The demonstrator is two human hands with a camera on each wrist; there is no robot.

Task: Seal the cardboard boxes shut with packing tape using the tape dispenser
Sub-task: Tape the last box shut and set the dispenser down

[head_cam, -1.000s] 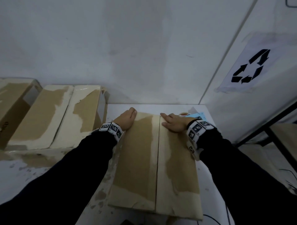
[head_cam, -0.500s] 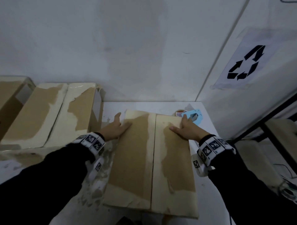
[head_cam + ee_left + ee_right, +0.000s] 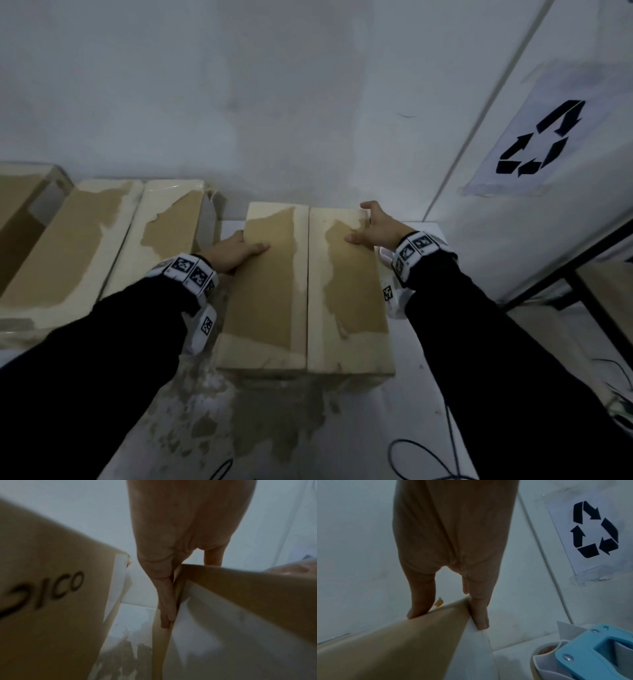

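A cardboard box [image 3: 301, 291] sits in the middle of the white table [image 3: 421, 394], its two top flaps shut and meeting at a bare centre seam. My left hand [image 3: 236, 251] grips its left edge, thumb on top and fingers [image 3: 166, 608] down the side wall. Over at the far right corner my right hand [image 3: 371, 228] holds the box the same way, thumb [image 3: 421, 601] on the flap and fingers along the side. The blue tape dispenser [image 3: 590, 655] lies on the table just right of the box, seen only in the right wrist view.
Two more boxes [image 3: 102, 240] stand to the left, one with printed letters [image 3: 51, 588] close beside my left hand. The wall is right behind the box. A recycling sign [image 3: 541, 137] hangs at right, above a black frame [image 3: 582, 284]. A cable [image 3: 428, 459] lies near the front edge.
My hands slid from lying flat on the flaps to gripping the box's left and right edges. The box now sits farther back, toward the wall.
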